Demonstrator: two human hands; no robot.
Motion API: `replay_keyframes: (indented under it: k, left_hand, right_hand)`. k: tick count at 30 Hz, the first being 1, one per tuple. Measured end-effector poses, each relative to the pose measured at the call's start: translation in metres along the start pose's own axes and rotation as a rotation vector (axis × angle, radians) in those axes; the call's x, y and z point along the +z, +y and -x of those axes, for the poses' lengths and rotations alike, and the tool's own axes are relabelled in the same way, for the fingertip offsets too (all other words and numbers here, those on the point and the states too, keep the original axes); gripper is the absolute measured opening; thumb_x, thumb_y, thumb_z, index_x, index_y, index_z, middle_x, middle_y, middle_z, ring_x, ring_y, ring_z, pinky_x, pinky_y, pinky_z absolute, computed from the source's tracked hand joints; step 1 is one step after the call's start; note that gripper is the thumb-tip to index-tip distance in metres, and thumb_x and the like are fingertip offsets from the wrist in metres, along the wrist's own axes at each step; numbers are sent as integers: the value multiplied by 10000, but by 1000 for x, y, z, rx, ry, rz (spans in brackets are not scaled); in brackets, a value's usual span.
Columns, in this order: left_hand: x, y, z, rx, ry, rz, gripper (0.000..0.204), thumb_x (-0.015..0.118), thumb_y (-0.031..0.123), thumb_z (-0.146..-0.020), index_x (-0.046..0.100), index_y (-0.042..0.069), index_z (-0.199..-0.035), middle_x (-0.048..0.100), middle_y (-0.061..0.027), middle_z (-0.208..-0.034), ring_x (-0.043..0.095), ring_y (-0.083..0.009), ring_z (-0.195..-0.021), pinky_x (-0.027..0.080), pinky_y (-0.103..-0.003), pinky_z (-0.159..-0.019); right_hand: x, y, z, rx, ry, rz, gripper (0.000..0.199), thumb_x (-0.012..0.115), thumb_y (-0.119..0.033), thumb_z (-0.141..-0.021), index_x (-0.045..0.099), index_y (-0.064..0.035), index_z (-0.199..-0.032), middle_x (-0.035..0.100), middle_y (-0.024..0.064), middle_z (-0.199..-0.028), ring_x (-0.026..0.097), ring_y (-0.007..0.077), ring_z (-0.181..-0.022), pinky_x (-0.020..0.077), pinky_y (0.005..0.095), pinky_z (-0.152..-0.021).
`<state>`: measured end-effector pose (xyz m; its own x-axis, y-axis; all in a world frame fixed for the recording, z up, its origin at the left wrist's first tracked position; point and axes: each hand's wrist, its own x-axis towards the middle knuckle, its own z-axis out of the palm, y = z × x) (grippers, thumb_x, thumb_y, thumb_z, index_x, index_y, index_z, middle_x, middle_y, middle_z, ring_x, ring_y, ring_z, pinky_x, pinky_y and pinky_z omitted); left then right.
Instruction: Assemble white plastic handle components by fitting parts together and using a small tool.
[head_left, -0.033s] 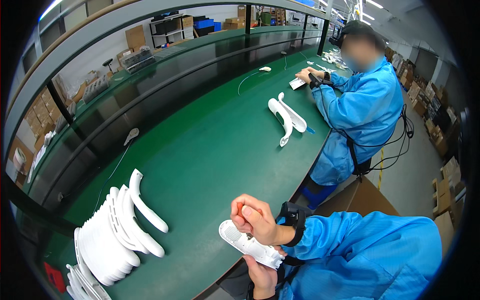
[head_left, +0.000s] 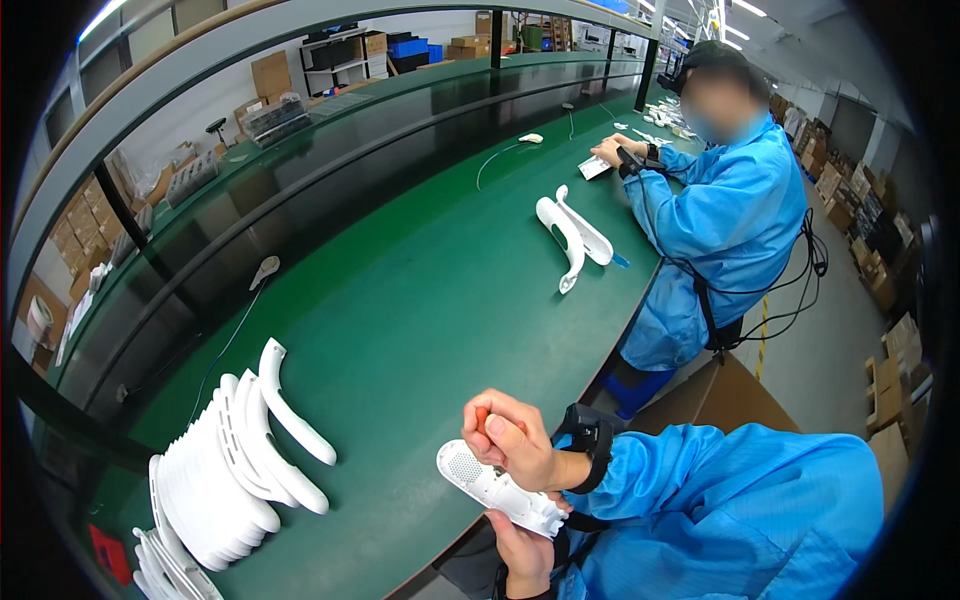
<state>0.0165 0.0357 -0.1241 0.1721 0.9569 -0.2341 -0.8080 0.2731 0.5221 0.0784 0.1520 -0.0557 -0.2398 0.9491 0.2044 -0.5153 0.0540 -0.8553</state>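
My left hand [head_left: 524,556] is closed on the near edge of a white plastic housing [head_left: 464,468], thumb along its side. The housing has a rounded end with a grid of small holes, and its inside faces up over the table edge. Just above it, my right hand [head_left: 520,436] is wrapped round a tool with a red-orange handle [head_left: 482,416]; only the handle's end shows, and the rest is hidden by my fingers and the housing. Part of the housing lies behind my right hand and wrist.
A row of stacked white curved shells [head_left: 205,485] stands on the green table [head_left: 400,330] to the left. Two white shells [head_left: 572,240] lie further off. A co-worker in a blue coat [head_left: 740,210] handles a white part at the far right. A cable with a white end piece [head_left: 264,270] lies near the back rail.
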Motion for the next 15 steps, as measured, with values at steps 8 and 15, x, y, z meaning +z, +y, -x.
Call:
replay_keyframes:
  k: [8, 15]
  left_hand:
    - [16, 4, -4, 31, 56, -27, 714, 217, 637, -939, 418, 14, -1225, 589, -140, -863, 600, -264, -733, 501, -393, -661]
    - [11, 4, -5, 26, 9, -23, 747, 247, 660, -924, 393, 6, -1253, 584, -157, -917, 594, -275, -799, 496, -400, -723]
  right_hand:
    - [6, -7, -1, -74, -9, 62, 246, 435, -256, -980, 476, -13, -979, 391, -17, -692, 321, 33, -588, 295, 194, -506]
    - [5, -5, -3, -61, -19, 72, 248, 439, -257, -978, 477, -12, -983, 396, -14, -704, 328, 36, -596, 297, 196, -508]
